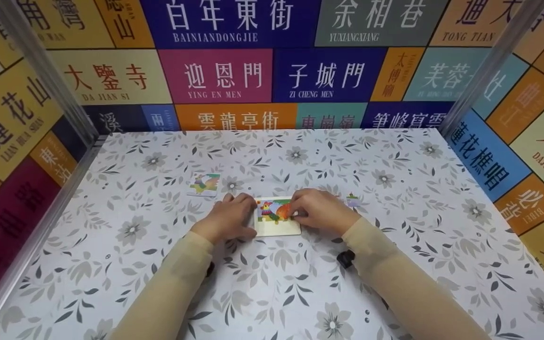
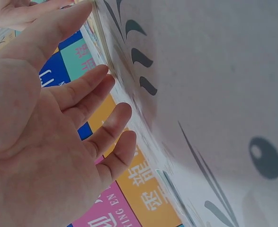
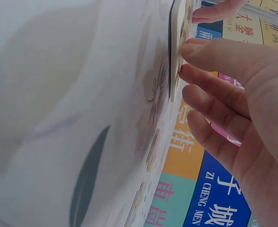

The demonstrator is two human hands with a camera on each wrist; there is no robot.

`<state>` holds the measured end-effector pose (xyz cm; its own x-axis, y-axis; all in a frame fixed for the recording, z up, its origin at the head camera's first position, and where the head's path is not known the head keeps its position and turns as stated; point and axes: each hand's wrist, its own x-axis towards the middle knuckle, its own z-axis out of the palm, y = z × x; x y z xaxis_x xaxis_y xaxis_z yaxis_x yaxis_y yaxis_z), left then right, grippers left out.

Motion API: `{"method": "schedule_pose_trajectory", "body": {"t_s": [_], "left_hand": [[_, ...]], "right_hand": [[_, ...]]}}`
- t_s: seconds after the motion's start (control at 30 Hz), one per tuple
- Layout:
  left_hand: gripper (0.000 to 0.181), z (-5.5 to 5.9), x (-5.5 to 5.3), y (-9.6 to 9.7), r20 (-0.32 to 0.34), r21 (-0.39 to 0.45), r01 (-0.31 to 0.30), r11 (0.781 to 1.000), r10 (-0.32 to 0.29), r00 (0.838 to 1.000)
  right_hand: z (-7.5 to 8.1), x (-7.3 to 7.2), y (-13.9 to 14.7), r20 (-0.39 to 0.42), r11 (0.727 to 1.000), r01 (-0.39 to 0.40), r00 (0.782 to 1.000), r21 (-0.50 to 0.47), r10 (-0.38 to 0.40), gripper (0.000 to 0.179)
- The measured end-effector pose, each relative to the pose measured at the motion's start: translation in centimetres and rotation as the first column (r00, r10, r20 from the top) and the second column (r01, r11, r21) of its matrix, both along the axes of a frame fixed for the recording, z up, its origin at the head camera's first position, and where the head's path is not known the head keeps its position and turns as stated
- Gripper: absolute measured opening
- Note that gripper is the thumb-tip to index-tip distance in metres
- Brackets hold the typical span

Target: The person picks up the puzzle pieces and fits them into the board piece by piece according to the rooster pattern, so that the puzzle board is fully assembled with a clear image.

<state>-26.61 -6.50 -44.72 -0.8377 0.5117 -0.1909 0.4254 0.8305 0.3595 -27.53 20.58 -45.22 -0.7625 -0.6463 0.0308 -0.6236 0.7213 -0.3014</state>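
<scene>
A small cream puzzle board (image 1: 279, 230) lies on the table with a partly filled, colourful rooster jigsaw (image 1: 272, 210) on it; its lower strip is bare. My left hand (image 1: 227, 218) rests at the board's left edge, thumb near the lower corner and fingers near the upper one. Its fingers are fairly straight in the left wrist view, side by side along the edge. At the board's right end my right hand (image 1: 321, 210) pinches a puzzle piece with thumb and index fingertips, low over the picture. The fingers hide most of that piece. In the right wrist view the other fingers (image 3: 210, 135) bend loosely.
Up and left of the board are puzzle pieces (image 1: 204, 183) in yellow, green and orange. A small purple and green piece (image 1: 352, 200) lies beyond the right hand. The table (image 1: 291, 293) has a floral cover, with lettered panels (image 1: 225, 75) along the back and sides.
</scene>
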Motion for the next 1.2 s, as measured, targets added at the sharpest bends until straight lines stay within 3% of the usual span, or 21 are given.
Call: {"method": "schedule_pose_trajectory", "body": {"t_s": [0.57,0.9,1.2], "left_hand": [[0.067,-0.1,0.1,0.0,-0.015,-0.002,-0.013,1.000,0.013,1.000],[0.067,0.0,0.0,0.0,-0.013,-0.004,-0.013,1.000,0.013,1.000],[0.067,-0.1,0.0,0.2,-0.013,-0.016,-0.010,1.000,0.010,1.000]], "right_hand": [[-0.2,-0.2,-0.2,-0.091,0.999,-0.034,0.995,0.041,0.038,0.017],[-0.2,-0.3,0.1,-0.028,0.999,-0.025,0.999,0.027,0.025,0.019],[-0.1,-0.1,1.1,0.016,0.997,0.055,0.998,-0.047,-0.054,0.014]]}}
